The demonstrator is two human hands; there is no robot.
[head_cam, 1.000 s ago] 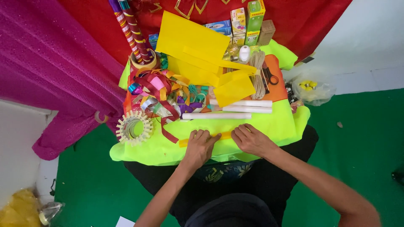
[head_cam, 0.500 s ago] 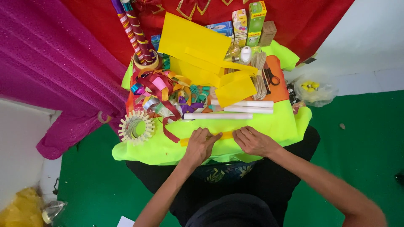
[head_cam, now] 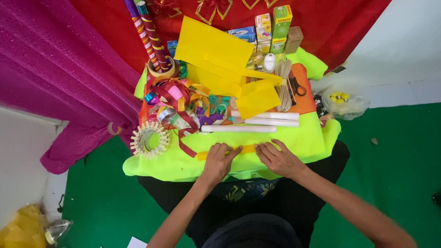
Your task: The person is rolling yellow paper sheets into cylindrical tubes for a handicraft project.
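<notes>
One narrow orange-yellow paper strip lies flat near the lower middle of the frame, on the neon-green cloth that covers the surface. It looks thin, very light and limp, likely to bend or crease under little force and to slide on the cloth unless it is pinned. The best hold seems to be at its ends or along the long edges, with fingertips pressing down rather than a pinch in the middle.

The left hand rests on the strip left of centre, fingers bent and pressing it against the cloth, not closed around it. The right hand lies palm down at the strip's right end, fingers spread flat on it, grasping nothing.

Just above the strip lie three white paper rolls, side by side and pointing across the frame. Above them sit yellow paper sheets; to the right of these are a hank of twine and scissors. A tangle of coloured ribbons fills the centre left, with a cream toothed ring below it at the cloth's left edge. Small boxes stand at the top, and rolled wrapping paper sits at the upper left.
</notes>
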